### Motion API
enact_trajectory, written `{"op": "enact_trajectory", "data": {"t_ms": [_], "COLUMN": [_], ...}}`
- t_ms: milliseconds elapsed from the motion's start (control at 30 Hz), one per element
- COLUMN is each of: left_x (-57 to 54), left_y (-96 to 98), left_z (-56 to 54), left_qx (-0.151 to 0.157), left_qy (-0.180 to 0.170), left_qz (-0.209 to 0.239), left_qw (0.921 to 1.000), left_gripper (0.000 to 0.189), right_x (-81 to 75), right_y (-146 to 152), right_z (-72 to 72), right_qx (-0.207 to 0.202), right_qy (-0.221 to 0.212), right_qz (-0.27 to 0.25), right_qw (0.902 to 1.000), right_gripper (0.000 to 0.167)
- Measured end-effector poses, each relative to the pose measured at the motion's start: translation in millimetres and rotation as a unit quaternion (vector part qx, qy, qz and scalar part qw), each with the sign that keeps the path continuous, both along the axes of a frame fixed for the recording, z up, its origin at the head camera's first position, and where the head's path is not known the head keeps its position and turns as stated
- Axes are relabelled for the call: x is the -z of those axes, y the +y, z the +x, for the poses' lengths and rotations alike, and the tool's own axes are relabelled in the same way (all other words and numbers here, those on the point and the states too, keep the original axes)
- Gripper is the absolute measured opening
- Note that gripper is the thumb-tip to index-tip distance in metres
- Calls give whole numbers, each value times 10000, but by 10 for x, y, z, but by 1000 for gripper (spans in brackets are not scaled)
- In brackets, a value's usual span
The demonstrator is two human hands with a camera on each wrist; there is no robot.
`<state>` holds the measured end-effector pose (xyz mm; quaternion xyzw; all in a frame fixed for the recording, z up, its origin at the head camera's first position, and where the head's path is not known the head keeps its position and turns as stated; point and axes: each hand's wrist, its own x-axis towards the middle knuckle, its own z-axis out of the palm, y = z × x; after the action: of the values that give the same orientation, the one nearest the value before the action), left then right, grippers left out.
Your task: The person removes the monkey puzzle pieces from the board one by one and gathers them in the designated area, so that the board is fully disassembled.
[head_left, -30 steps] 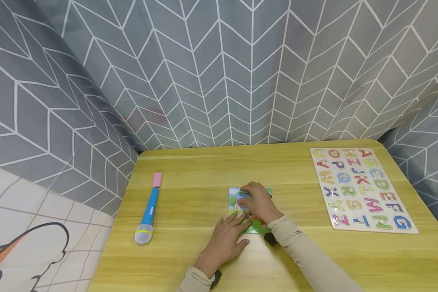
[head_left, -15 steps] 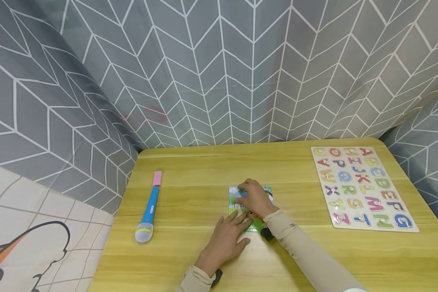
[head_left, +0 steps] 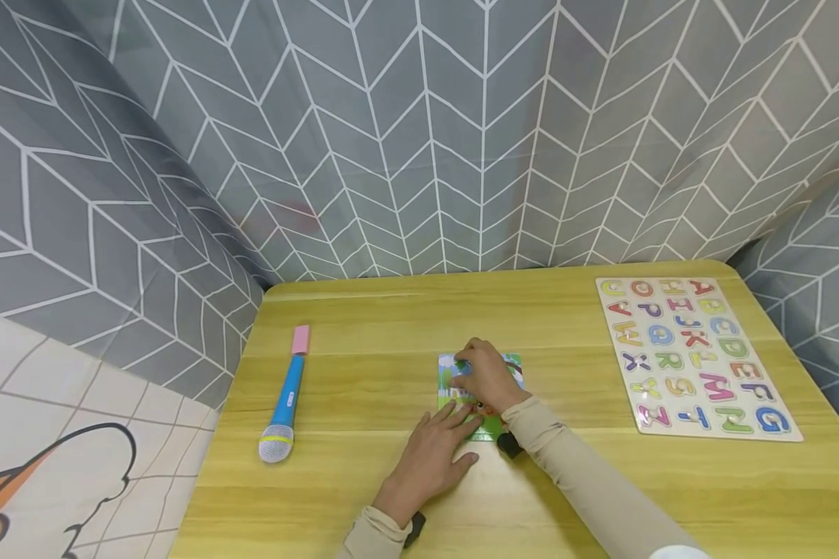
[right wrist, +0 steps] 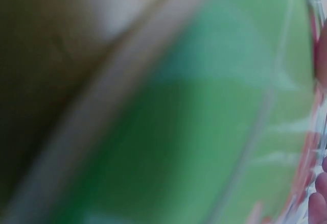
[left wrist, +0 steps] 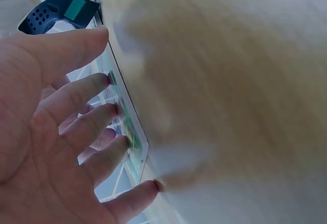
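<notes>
Head view: we find a square, glossy picture board, mostly green and blue point(head_left: 488, 430), beneath both hands. Left hand point(head_left: 429, 458) lies spread-fingered over its near edge, gripping nothing; right hand point(head_left: 491, 378) arches above, fingers bent, any hold unclear. Exposed parts look complete, we judge; what's left underneath is hidden.

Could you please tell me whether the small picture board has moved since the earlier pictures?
No, the small picture board has not visibly moved: in the head view, it keeps its place relative to the letter board.
</notes>
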<state>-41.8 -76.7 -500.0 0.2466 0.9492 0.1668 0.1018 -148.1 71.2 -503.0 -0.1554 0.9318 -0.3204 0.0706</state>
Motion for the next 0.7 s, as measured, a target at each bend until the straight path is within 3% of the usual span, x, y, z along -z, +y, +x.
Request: {"op": "enact_trajectory", "data": {"t_ms": [700], "left_x": [0], "left_y": [-10], "left_z": [-1], "left_qx": [-140], "left_qy": [-269], "left_qz": [261], "left_qw": [9992], "left_gripper": [58], "right_x": [-58], "right_y": [-65], "right_z": [-57], "right_qx": [53], "right_qy": [-119], "right_qz": [51], "right_qw": [9999], "right_gripper": [37]}}
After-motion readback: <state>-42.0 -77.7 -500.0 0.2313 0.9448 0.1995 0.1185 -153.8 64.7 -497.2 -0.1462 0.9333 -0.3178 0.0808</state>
